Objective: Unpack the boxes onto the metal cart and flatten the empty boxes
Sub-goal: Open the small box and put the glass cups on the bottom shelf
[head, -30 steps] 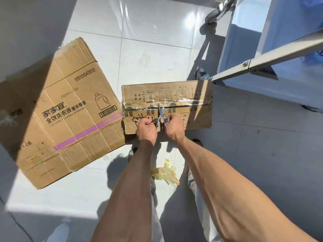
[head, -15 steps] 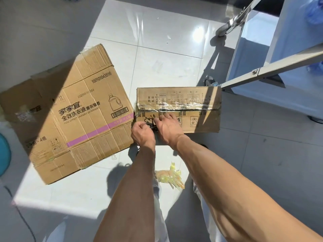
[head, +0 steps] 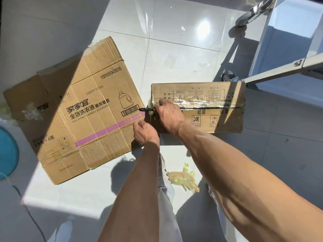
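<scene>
Since half a second ago the right hand [head: 168, 114] has slid left along the taped seam to the left end of the sealed box [head: 218, 109], fingers curled round dark-handled scissors [head: 146, 109] that poke out past the box edge. The left hand [head: 145, 132] sits curled at the box's near left corner; whether it grips anything I cannot tell. Beside it lies the flattened carton [head: 83, 112], printed "FULL EFFECT LAUNDRY DETERGENT" and "100101043516". The metal cart [head: 272, 74] stands just behind the sealed box.
</scene>
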The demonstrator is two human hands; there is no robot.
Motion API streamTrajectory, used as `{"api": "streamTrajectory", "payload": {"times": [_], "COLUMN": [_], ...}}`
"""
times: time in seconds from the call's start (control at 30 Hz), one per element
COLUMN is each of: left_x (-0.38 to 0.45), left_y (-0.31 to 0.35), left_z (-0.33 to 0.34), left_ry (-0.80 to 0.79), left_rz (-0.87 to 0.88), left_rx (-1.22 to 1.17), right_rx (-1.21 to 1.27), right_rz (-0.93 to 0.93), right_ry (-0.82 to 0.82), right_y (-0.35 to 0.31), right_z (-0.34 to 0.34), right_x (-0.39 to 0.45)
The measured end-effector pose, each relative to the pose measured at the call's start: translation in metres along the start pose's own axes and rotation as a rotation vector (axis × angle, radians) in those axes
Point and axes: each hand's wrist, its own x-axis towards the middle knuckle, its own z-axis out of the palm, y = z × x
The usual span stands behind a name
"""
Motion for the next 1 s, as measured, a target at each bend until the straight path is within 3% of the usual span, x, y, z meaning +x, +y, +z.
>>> {"api": "streamTrajectory", "payload": {"times": [0.17, 0.27, 0.37, 0.57, 0.67, 0.73, 0.8, 0.9, 1.0], "left_x": [-0.003, -0.008, -0.013, -0.024, -0.033, -0.05, -0.071, -0.103, -0.129], "left_y": [-0.019, -0.024, -0.019, 0.0, 0.003, -0.002, -0.008, -0.009, -0.003], "left_z": [0.001, 0.008, 0.015, 0.033, 0.041, 0.049, 0.058, 0.08, 0.106], "left_ry": [-0.382, -0.529, -0.561, -0.541, -0.439, -0.346, -0.335, -0.483, -0.586], "left_rz": [0.401, 0.454, 0.394, 0.22, 0.221, 0.366, 0.622, 0.916, 0.994], "left_rx": [0.529, 0.818, 0.931, 0.951, 0.963, 0.995, 1.023, 1.009, 1.052], "right_rx": [-0.133, -0.188, -0.269, -0.415, -0.442, -0.479, -0.492, -0.492, -0.492], "right_rz": [-0.061, -0.141, -0.148, 0.112, 0.175, 0.207, 0.211, 0.234, 0.211], "right_ry": [-0.072, -0.094, -0.14, -0.198, -0.192, -0.218, -0.216, -0.214, -0.209], "right_y": [-0.001, 0.01, 0.02, 0.11, 0.152, 0.164, 0.167, 0.165, 0.169], "right_z": [0.003, -0.001, -0.007, -0.034, -0.048, -0.051, -0.05, -0.054, -0.059], "right_x": [0.011, 0.012, 0.004, -0.036, -0.059, -0.069, -0.072, -0.069, -0.07]}}
